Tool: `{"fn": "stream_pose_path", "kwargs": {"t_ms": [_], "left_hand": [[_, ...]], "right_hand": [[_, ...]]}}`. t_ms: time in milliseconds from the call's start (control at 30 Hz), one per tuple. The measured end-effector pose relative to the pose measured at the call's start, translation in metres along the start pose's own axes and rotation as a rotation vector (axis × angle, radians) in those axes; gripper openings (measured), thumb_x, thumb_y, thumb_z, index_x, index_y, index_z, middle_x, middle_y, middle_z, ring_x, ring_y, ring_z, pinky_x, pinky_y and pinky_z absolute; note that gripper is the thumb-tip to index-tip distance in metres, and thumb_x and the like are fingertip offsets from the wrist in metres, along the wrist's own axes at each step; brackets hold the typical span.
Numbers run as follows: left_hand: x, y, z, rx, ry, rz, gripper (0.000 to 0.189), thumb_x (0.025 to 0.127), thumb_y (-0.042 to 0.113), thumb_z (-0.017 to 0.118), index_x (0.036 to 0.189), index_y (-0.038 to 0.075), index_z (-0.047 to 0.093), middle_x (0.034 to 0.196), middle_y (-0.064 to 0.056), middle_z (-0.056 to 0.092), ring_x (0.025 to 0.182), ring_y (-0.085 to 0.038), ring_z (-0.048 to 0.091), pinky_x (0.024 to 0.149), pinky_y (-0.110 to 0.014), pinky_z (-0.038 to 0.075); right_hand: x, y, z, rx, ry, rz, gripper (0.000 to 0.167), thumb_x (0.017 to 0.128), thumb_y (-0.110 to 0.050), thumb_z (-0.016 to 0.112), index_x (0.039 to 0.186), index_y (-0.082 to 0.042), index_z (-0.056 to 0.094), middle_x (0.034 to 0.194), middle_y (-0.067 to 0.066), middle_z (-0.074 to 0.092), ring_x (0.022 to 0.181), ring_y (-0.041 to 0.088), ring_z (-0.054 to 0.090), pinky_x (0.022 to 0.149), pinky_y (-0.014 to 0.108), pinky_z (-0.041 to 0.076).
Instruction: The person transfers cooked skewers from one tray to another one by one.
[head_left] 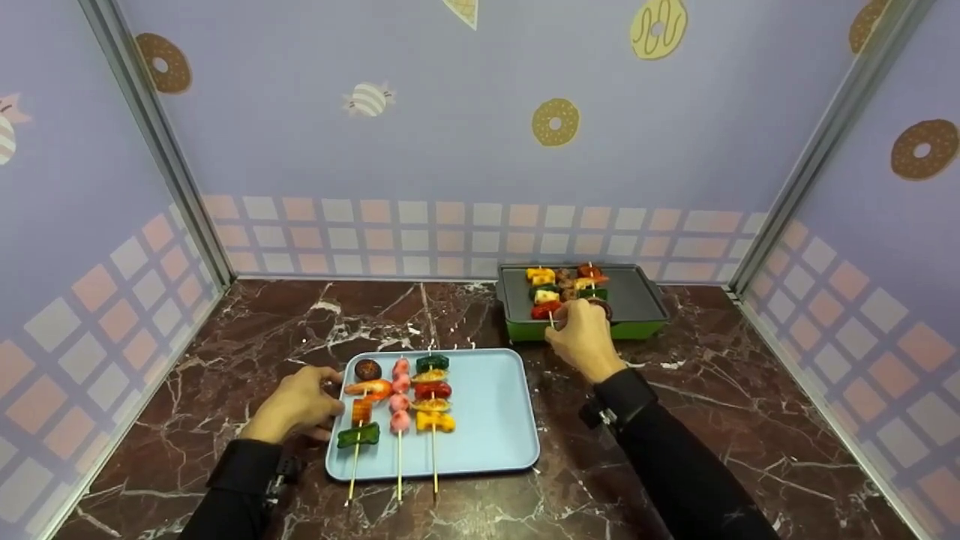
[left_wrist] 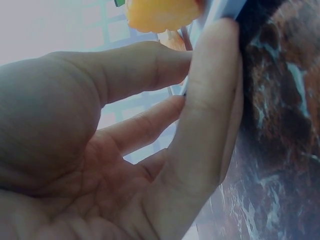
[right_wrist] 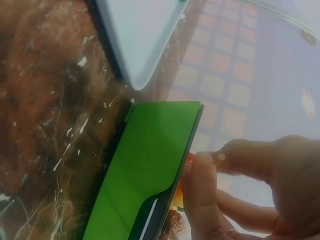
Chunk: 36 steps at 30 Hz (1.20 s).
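My right hand [head_left: 583, 339] pinches the stick end of a toy skewer [head_left: 545, 296] with yellow, green, white and red pieces; it lies over the green grill [head_left: 637, 330] with a dark plate. In the right wrist view the stick tip [right_wrist: 220, 157] pokes out between thumb and finger. Also on the grill are a meatball skewer [head_left: 565, 277] and one with a shrimp [head_left: 590, 271], partly hidden by my hand. My left hand [head_left: 300, 405] holds the left rim of a light blue tray [head_left: 495, 420], thumb and fingers on its edge [left_wrist: 220, 15].
Three skewers lie on the tray's left side: a mushroom-and-shrimp one [head_left: 361, 411], a pink-ball one [head_left: 400, 401] and a mixed vegetable one [head_left: 433, 390]. Their sticks overhang the front rim. Patterned walls [head_left: 465, 150] enclose the dark marble table [head_left: 247, 330] at back and sides.
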<state>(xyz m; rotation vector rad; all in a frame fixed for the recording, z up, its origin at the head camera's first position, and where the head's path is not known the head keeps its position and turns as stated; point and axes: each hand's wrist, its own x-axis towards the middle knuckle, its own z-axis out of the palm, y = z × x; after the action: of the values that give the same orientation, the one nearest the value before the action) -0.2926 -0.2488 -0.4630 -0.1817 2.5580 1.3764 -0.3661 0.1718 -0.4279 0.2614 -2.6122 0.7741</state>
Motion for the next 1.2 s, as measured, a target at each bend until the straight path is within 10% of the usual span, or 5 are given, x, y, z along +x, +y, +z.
{"fn": "stream_pose_path", "kwargs": {"t_ms": [300, 733, 1200], "left_hand": [[0.000, 0.000, 0.002, 0.015, -0.014, -0.006, 0.053, 0.073, -0.007, 0.063, 0.124, 0.004, 0.049, 0.081, -0.020, 0.058, 0.058, -0.029, 0.062, 0.048, -0.041, 0.055], [0.001, 0.000, 0.001, 0.018, 0.001, 0.004, 0.053, 0.072, -0.008, 0.062, 0.123, 0.003, 0.050, 0.080, -0.019, 0.059, 0.058, -0.029, 0.062, 0.047, -0.041, 0.055], [0.001, -0.001, 0.000, 0.011, -0.011, -0.009, 0.052, 0.073, -0.008, 0.061, 0.123, 0.003, 0.049, 0.081, -0.020, 0.060, 0.059, -0.029, 0.062, 0.049, -0.041, 0.055]], "right_hand": [[0.003, 0.002, -0.008, 0.066, -0.117, 0.132, 0.009, 0.073, -0.015, 0.071, 0.078, -0.007, 0.068, 0.052, -0.006, 0.058, 0.047, 0.010, 0.056, 0.062, 0.031, 0.053], [0.010, 0.002, -0.016, 0.323, -0.245, 0.278, 0.014, 0.073, -0.013, 0.075, 0.083, -0.005, 0.069, 0.074, 0.008, 0.063, 0.053, 0.017, 0.062, 0.054, 0.034, 0.056], [0.008, 0.004, -0.006, 0.465, -0.203, 0.295, 0.013, 0.073, -0.005, 0.072, 0.082, 0.001, 0.067, 0.068, 0.011, 0.063, 0.053, 0.023, 0.063, 0.052, 0.040, 0.056]]}}
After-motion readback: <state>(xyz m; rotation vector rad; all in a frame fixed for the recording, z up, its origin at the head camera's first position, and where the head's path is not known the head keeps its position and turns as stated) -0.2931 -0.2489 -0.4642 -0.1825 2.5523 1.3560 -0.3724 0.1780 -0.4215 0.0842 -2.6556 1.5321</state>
